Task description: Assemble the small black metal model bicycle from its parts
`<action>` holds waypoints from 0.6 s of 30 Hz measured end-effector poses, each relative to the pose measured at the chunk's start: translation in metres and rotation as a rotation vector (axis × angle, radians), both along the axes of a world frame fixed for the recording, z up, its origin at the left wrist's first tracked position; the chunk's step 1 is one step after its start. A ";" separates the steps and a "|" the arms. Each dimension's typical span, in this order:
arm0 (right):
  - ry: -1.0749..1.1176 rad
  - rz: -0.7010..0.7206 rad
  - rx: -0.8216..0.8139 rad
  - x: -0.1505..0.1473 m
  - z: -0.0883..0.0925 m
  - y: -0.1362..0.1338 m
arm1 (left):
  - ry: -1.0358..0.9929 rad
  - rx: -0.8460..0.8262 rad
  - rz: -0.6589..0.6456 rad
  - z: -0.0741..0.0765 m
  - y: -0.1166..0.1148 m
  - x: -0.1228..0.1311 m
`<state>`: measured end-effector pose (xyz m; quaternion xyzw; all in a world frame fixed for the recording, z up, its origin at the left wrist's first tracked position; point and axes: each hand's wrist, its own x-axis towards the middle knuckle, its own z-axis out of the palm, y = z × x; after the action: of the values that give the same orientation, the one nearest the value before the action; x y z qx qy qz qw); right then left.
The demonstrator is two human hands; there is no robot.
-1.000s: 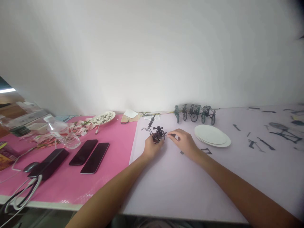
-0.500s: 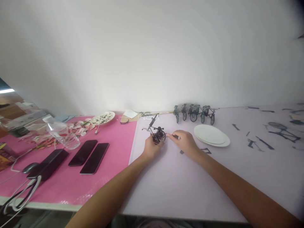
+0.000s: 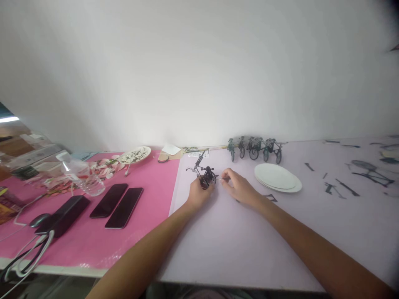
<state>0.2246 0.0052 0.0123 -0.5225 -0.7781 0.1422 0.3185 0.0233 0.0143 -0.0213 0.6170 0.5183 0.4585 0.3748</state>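
My left hand (image 3: 199,194) is closed around the lower part of a black miniature bicycle (image 3: 201,168), which stands on the pale table cover with its handlebar to the left. Part of the frame and wheels is hidden by the fingers. Just to the right, my right hand (image 3: 238,187) pinches a small screwdriver (image 3: 225,178), its thin metal shaft pointing left at the bicycle's wheel. Whether the tip touches the wheel is too small to tell. Below the right wrist lies a small black triangular part (image 3: 270,198).
Several finished miniature bicycles (image 3: 255,149) stand along the wall. White plates (image 3: 277,177) are stacked at right, with loose black parts (image 3: 347,187) beyond. On the pink cover lie two phones (image 3: 124,207), a power bank (image 3: 64,214), a plastic bottle (image 3: 82,176) and a plate of small bits (image 3: 135,155).
My right hand has shifted slightly and its fingers have turned around the screwdriver, whose shaft shows more plainly. My left hand and the bicycle have stayed almost in place.
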 end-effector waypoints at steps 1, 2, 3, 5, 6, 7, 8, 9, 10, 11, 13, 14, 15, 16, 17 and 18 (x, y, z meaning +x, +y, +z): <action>-0.005 0.000 -0.006 0.000 0.000 0.000 | 0.002 -0.007 0.000 0.001 0.000 0.000; -0.011 0.002 -0.011 0.000 0.001 -0.001 | 0.004 -0.012 0.000 0.001 -0.001 0.000; -0.016 0.006 -0.017 0.000 0.002 -0.001 | 0.006 -0.015 0.002 0.002 -0.001 0.000; -0.020 0.017 -0.028 -0.001 0.003 -0.002 | 0.008 -0.012 0.004 0.003 -0.001 0.000; -0.019 0.020 -0.032 -0.001 0.004 -0.002 | 0.009 -0.008 0.003 0.003 -0.001 0.000; -0.018 0.021 -0.036 -0.001 0.004 -0.002 | 0.011 -0.005 0.002 0.002 -0.001 -0.001; -0.019 0.019 -0.040 -0.002 0.005 -0.003 | 0.013 -0.003 0.002 0.002 0.000 -0.001; -0.021 0.016 -0.043 -0.002 0.005 -0.003 | 0.015 0.000 0.001 0.001 0.000 -0.001; -0.026 0.017 -0.048 -0.002 0.006 -0.003 | 0.015 0.001 -0.002 0.000 0.000 -0.001; -0.032 0.019 -0.054 -0.002 0.007 -0.003 | 0.015 0.003 -0.005 0.000 0.001 -0.002; -0.047 0.018 -0.054 -0.002 0.008 -0.004 | 0.016 0.005 -0.008 0.000 0.001 -0.002; -0.055 0.014 -0.047 -0.003 0.008 -0.004 | 0.019 0.007 -0.008 0.000 0.001 -0.002; -0.062 0.007 -0.037 -0.003 0.009 -0.004 | 0.024 0.009 -0.008 0.000 0.000 -0.002; -0.070 -0.002 -0.030 -0.003 0.009 -0.003 | 0.029 0.010 -0.008 0.001 0.000 -0.001; -0.078 -0.010 -0.027 -0.003 0.010 -0.003 | 0.033 0.010 -0.009 0.002 -0.001 -0.001; -0.088 -0.017 -0.031 -0.003 0.010 -0.003 | 0.038 0.009 -0.010 0.002 -0.001 -0.001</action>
<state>0.2213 0.0019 0.0223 -0.5399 -0.7844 0.1285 0.2770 0.0223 0.0134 -0.0190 0.6298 0.5200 0.4474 0.3644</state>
